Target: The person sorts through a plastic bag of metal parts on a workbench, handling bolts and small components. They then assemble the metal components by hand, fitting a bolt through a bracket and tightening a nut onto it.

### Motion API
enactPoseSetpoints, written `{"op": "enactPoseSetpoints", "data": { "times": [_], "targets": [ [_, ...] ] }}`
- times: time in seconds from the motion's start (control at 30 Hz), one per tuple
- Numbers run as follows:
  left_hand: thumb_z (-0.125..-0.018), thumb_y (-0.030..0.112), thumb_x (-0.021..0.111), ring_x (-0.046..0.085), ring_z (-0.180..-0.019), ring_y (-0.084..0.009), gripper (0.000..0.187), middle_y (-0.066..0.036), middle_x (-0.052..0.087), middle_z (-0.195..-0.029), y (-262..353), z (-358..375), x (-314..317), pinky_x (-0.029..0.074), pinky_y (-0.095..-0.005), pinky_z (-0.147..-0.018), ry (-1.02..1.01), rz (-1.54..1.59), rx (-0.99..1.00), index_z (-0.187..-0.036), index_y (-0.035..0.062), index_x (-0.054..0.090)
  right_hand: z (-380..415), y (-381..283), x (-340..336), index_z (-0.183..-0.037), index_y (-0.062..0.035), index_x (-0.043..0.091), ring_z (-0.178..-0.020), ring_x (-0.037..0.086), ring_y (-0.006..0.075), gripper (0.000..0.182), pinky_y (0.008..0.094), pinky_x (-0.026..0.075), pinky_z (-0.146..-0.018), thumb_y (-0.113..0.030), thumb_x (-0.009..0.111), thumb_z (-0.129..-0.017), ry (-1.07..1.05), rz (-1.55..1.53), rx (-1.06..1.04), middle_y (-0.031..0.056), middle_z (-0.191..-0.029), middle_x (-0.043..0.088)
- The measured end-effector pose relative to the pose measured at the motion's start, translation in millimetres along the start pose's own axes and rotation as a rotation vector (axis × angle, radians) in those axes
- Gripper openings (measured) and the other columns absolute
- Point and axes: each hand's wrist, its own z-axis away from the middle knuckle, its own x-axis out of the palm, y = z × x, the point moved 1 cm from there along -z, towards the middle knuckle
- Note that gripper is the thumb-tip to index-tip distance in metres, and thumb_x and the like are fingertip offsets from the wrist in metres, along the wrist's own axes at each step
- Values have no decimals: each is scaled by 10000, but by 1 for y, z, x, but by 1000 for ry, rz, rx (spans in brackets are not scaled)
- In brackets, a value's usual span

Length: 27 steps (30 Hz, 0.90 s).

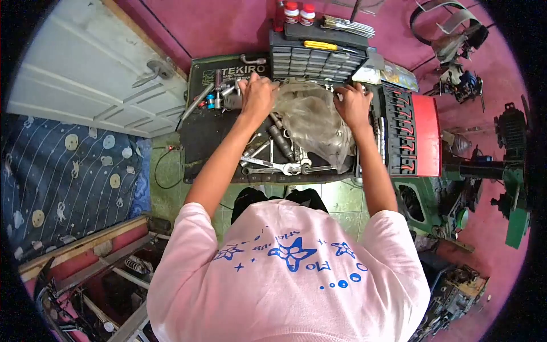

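A translucent plastic bag (313, 117) is spread between my two hands above the black tool mat (211, 142). My left hand (258, 98) has curled fingers at the bag's upper left edge and appears to pinch it. On the opposite side, my right hand (353, 107) bends its fingers at the bag's upper right edge, also seeming to grip it. Fingertips are partly hidden. Below the bag lie several wrenches (265, 165) and a dark cylindrical tool (280, 139). Sockets and a bar (196, 105) lie left of my left hand.
Behind the bag stands a small-drawer cabinet (319, 61) with a yellow-handled tool (320, 45) on top. A red case (427, 137) with red-marked tools sits right of my right arm. A white door (102, 62) is at the left, a green machine (515, 171) at the far right.
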Motion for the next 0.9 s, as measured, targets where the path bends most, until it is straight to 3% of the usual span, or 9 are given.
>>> {"op": "enactPoseSetpoints", "data": {
  "times": [0.13,0.2,0.27,0.37,0.43,0.6,0.7,0.8,0.9],
  "targets": [
    [-829,259,766,561,-1047,-282,150,-78,718,-933,-1,-13,11,349,-513,-865,103,-96,45,-886,130,815,23,-9,0,-955,-172,762,-1039,618,272,271,546,394,-817,-331,805,-739,-111,43,270,15,-961,739],
    [-792,321,802,569,-1037,-302,225,-98,728,-895,3,-14,15,348,-510,-873,-185,-108,-43,-852,104,809,36,-2,8,-922,-160,763,-1053,612,281,287,544,391,-820,-348,825,-714,-214,85,371,41,-965,741],
    [-747,370,835,580,-1025,-316,314,-121,729,-851,4,-7,26,348,-510,-874,-204,-69,-21,-824,68,800,47,0,14,-978,-161,749,-1022,633,295,357,565,400,-777,-373,836,-704,-119,154,398,58,-874,742],
    [-758,154,760,591,-1007,-315,115,-138,715,-788,-1,3,45,352,-493,-858,-91,-165,134,-752,40,769,55,17,35,-860,-163,756,-979,655,320,207,557,396,-779,-293,808,-708,-122,189,455,80,-852,748],
    [-773,177,769,586,-991,-302,130,-129,716,-809,-3,1,54,343,-482,-865,-151,-202,104,-814,55,784,56,20,41,-739,-125,742,-910,650,310,54,503,363,-787,-144,698,-714,-188,132,529,123,-721,708],
    [-815,186,747,577,-975,-293,140,-117,722,-829,15,-18,40,333,-465,-871,-70,-71,67,-893,86,806,43,20,2,-721,-172,766,-850,647,276,72,464,346,-743,-236,749,-748,56,83,457,91,-695,705],
    [-818,194,746,575,-978,-291,137,-117,724,-832,20,-31,40,335,-465,-869,-97,-109,69,-880,87,804,40,18,0,-750,-159,764,-877,640,284,71,473,353,-749,-227,754,-733,12,91,453,89,-728,713],
    [-776,89,672,577,-976,-320,105,-146,719,-849,23,-25,38,349,-483,-873,-160,-154,63,-801,27,753,39,1,1,-814,-151,761,-935,623,291,114,491,368,-780,-221,761,-724,-31,153,414,81,-785,725],
    [-795,125,713,562,-1040,-288,165,-52,703,-1018,32,-2,27,345,-500,-898,16,13,215,-943,69,759,50,-41,-15,-980,-174,772,-1000,623,278,236,483,395,-806,-265,787,-763,98,-10,219,43,-876,741]
  ]
}}
